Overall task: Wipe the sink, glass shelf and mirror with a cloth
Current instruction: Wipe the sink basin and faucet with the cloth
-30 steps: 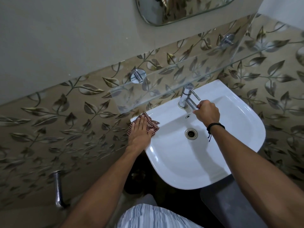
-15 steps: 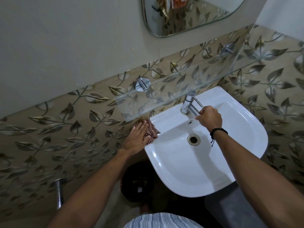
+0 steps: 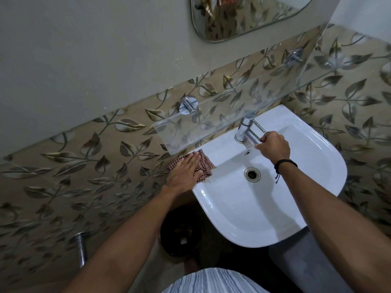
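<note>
A white wall-hung sink [image 3: 249, 220] fills the centre right. My left hand [image 3: 183, 174] lies flat, fingers together, pressing a red checked cloth [image 3: 204, 163] onto the sink's back left corner. My right hand [image 3: 274, 146] is closed around the spout of the chrome tap [image 3: 245, 130]. A clear glass shelf [image 3: 211, 121] on chrome brackets runs above the sink's back edge. The lower edge of the mirror [image 3: 239, 20] shows at the top.
Leaf-patterned tiles cover the wall behind the sink. The drain [image 3: 252, 174] sits mid-basin. A dark round bin [image 3: 179, 231] stands on the floor under the sink's left side, a chrome pipe [image 3: 81, 248] juts from the wall lower left, and a grey mat [image 3: 304, 269] lies lower right.
The view has tilted up, showing more mirror. My left hand slid the cloth slightly along the sink's back left corner. My right hand stays on the tap spout.
</note>
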{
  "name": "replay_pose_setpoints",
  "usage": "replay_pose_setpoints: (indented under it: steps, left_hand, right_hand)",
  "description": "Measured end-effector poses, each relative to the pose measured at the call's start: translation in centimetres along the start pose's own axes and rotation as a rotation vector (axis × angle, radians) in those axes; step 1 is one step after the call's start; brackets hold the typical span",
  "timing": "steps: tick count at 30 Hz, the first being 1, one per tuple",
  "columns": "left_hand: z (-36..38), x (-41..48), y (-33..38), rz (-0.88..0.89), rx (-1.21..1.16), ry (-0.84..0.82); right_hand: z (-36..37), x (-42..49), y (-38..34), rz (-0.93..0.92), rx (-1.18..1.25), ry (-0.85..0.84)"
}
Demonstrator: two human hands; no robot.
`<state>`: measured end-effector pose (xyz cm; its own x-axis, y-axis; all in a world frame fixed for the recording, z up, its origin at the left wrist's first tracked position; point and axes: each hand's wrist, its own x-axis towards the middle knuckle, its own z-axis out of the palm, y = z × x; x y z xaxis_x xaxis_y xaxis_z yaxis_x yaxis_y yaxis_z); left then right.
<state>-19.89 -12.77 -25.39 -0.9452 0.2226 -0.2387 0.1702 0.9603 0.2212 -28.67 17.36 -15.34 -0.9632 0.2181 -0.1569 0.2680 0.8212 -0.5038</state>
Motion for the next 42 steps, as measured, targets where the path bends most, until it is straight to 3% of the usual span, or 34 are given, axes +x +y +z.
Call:
replay_pose_setpoints:
  steps: [10, 18, 23, 36, 42]
  left_hand:
    - [-0.2, 0.3, -2.0, 0.124, 0.032, 0.021]
    - [0.0, 0.9, 0.2, 0.022, 0.055, 0.003]
    - [0.7, 2.3, 2.4, 0.05, 0.107, -0.024]
    - [-0.3, 9.4, 4.8, 0.203, -0.035, -0.016]
    - [-0.2, 12.3, 6.2, 0.195, -0.047, 0.009]
  right_hand:
    - [0.1, -0.2, 0.0, -0.007, -0.019, 0.011]
    - [0.1, -0.2, -0.2, -0.02, -0.043, 0.022]
    - [0.4, -0.1, 0.0, -0.032, -0.063, 0.039]
    - [1.0, 0.5, 0.0, -0.018, -0.075, 0.07]
    - [1.3, 0.8, 0.0, 0.01, -0.068, 0.077]
